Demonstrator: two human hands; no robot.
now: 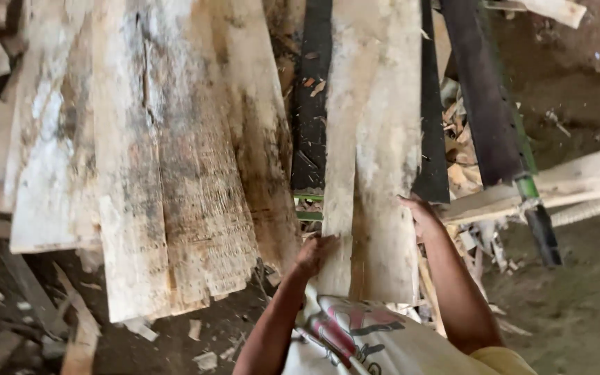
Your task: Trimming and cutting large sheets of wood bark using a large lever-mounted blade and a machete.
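A pale rough-sawn plank (376,146) runs away from me down the middle of the view, its near end resting against my body. My left hand (314,254) grips its left edge close to the near end. My right hand (419,217) presses on its right edge a little farther up. The plank is split lengthways by a crack. Dark metal rails (312,104) lie under it on either side.
A stack of wide, stained planks (168,160) lies to the left, touching the rail. A dark bar with a green part (494,118) slants at the right, over a pale beam (578,180). Wood scraps (78,333) and chips litter the dirt floor.
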